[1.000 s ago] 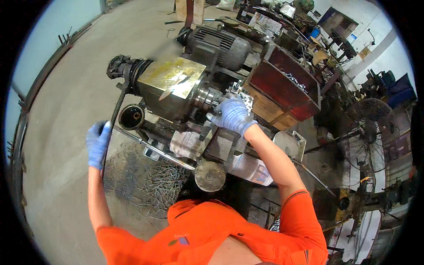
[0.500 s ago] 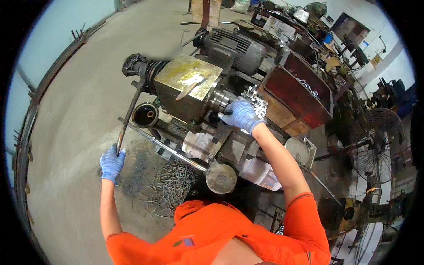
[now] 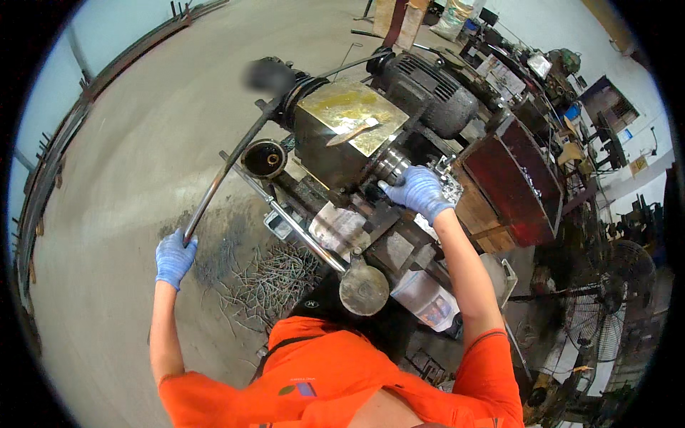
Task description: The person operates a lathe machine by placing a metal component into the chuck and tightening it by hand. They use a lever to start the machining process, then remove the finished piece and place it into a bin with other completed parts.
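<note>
My left hand (image 3: 175,258), in a blue-grey knit glove, is wrapped round the lower end of a long metal lever (image 3: 214,187). The lever slants up to the dark rear end of a greasy machine headstock (image 3: 349,118). At the headstock's other end, my gloved right hand (image 3: 417,191) is closed at the shiny round chuck (image 3: 392,165), its thumb on the near side. Whatever lies within those fingers is hidden. A wooden-handled brush (image 3: 352,133) lies on the oily top plate. Below the right hand are the machine's dark slides and papers (image 3: 339,227).
A round metal disc (image 3: 364,290) and a shiny bar (image 3: 307,235) stand close before me. Thin metal rods (image 3: 275,282) lie heaped on the floor. An oily cup (image 3: 264,158) sits beside the lever. Behind are a motor (image 3: 428,93), a red bin (image 3: 510,178) and a fan (image 3: 606,285).
My left hand has swung the lever's end outward to the left, away from the machine. The right hand stays at the chuck. The whole view has shifted, placing the machine farther right.
</note>
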A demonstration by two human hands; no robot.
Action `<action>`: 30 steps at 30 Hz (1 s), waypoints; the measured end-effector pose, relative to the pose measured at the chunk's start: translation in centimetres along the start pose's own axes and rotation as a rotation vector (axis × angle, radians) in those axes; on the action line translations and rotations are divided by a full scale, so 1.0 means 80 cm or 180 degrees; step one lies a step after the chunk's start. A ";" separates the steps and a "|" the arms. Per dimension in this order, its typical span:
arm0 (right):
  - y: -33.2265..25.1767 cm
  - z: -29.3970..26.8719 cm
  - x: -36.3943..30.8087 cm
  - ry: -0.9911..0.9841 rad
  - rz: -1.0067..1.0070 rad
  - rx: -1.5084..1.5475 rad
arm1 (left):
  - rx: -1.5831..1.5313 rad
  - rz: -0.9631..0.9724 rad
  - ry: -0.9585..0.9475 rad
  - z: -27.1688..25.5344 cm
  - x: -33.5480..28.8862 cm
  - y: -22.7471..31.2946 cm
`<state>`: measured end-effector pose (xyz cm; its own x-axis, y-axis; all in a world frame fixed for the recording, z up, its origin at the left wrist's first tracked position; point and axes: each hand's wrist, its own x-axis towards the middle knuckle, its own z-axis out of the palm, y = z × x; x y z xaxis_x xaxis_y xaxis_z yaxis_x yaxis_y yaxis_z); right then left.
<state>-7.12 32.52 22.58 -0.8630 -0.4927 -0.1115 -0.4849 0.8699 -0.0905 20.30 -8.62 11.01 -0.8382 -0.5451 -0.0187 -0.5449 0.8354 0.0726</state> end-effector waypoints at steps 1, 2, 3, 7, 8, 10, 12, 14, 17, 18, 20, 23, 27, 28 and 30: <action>0.003 0.004 0.000 -0.0012 0.0014 -0.0026 | 0.0184 0.0032 -0.0009 0.003 0.006 -0.003; 0.008 0.010 0.002 0.0096 0.0008 -0.0038 | 0.0370 0.0090 -0.0020 0.003 0.020 -0.002; 0.012 0.017 0.004 0.0212 -0.0005 -0.0043 | 0.0562 0.0143 -0.0023 0.001 0.036 -0.003; 0.006 0.030 0.010 0.0912 0.0041 0.0198 | 0.1147 0.0895 0.1011 -0.005 0.136 -0.078; -0.001 0.030 0.006 0.1179 -0.0007 0.0212 | 0.1093 0.1024 0.1214 -0.005 0.137 -0.086; -0.005 0.009 0.003 0.0115 0.0304 0.0180 | 0.1065 0.1102 0.1196 0.007 0.133 -0.090; 0.002 0.008 0.010 -0.0249 0.0366 -0.0130 | 0.1147 0.1009 0.0929 0.003 0.143 -0.080; -0.003 0.014 0.007 0.0170 0.0234 0.0170 | 0.1084 0.0930 0.0957 -0.001 0.141 -0.085; 0.004 0.021 0.012 0.0392 0.0138 0.0168 | 0.1012 0.0808 0.0811 -0.006 0.142 -0.086; 0.002 0.021 0.012 0.0369 0.0186 0.0130 | 0.1018 0.0816 0.0840 -0.005 0.141 -0.086; -0.001 0.018 0.010 0.0260 0.0279 0.0169 | 0.0963 0.0897 0.0979 0.000 0.143 -0.087; 0.011 0.021 0.006 0.0081 0.0374 0.0229 | 0.1005 0.1087 0.1152 0.014 0.142 -0.094; 0.009 0.026 0.004 0.0776 0.0292 0.0138 | 0.1490 0.1238 0.1181 0.015 0.183 -0.125; 0.011 0.028 0.004 0.0641 0.0246 0.0143 | 0.1575 0.1274 0.1301 0.006 0.200 -0.128; 0.006 0.023 0.004 0.0337 0.0291 -0.0106 | 0.1512 0.1229 0.1241 0.019 0.213 -0.147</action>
<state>-7.35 32.77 20.68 -0.9131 -0.4076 -0.0127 -0.4065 0.9122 -0.0518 12.38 -27.58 8.29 -0.9517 -0.1165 0.2841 -0.2375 0.8657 -0.4406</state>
